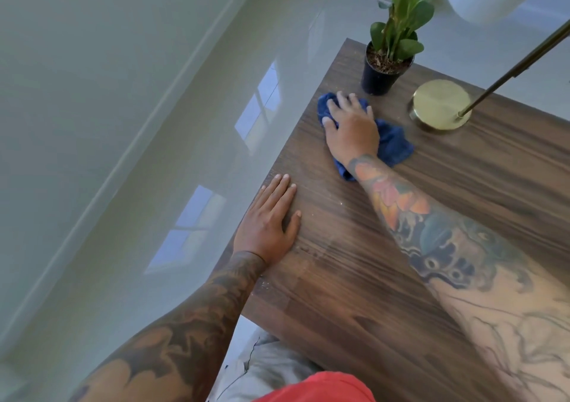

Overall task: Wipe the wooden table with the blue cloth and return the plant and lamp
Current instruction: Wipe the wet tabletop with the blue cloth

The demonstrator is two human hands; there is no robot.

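Wooden table (pixel 401 278) runs away from the person, and nearest on it the left hand (pixel 268 225) lies flat with straight fingers at the left edge, holding nothing. Farther along, the right hand (pixel 351 127) presses the bunched blue cloth (pixel 391 145) with spread fingers. Plant (pixel 388 59) and lamp (pixel 441 105) stand just beyond it, the plant nearer that hand.
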